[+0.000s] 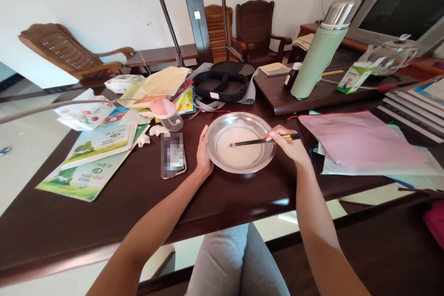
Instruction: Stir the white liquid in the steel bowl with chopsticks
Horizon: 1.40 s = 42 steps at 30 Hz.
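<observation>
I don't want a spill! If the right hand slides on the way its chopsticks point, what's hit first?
Probably the left rim of the metal plate, where the left hand holds it. The chopsticks in the right hand point left across it; height is hard to judge.

left hand cupped, thumb up; right hand pinched tight

A dark wooden table was cluttered: children's books were spread at the left, a phone was laid beside them, a green thermos was stood behind, and a pink folder was laid at the right
</observation>
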Motion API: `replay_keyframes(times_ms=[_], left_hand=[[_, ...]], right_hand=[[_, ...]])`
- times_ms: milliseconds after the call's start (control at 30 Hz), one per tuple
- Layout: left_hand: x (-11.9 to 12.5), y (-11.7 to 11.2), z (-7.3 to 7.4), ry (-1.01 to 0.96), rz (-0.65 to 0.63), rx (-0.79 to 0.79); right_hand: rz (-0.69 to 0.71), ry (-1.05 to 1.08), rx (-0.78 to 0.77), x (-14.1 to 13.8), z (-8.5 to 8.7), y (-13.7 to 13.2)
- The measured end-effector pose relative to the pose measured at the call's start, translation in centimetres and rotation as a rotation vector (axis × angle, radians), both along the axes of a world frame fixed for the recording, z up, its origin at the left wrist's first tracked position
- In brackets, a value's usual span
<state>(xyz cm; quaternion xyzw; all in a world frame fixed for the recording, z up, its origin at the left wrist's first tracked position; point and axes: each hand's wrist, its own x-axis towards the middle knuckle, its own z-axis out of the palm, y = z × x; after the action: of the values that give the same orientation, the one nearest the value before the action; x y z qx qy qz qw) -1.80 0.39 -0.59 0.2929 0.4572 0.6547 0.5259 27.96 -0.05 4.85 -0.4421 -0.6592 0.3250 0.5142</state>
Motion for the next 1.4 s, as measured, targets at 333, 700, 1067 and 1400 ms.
replay_keyframes(times_ms=[333, 700, 1067, 1400], left_hand=[[0.2, 0.0, 0.2, -0.030, 0.010, -0.015], [0.2, 0.0, 0.2, -0.027, 0.007, -0.019], [0.3, 0.0, 0.3, -0.042, 0.017, -0.031], [0.1, 0.1, -0.3, 0.005, 0.012, -0.002]], right_hand=[[-0.054, 0.101, -0.018, 0.9, 0.0, -0.1], [-0.190, 0.148, 0.020, 1.1, 0.1, 0.0], [-0.215, 0.075, 0.055, 0.6, -0.2, 0.3], [-0.018, -0.011, 0.019, 0.1, -0.1, 0.2]])
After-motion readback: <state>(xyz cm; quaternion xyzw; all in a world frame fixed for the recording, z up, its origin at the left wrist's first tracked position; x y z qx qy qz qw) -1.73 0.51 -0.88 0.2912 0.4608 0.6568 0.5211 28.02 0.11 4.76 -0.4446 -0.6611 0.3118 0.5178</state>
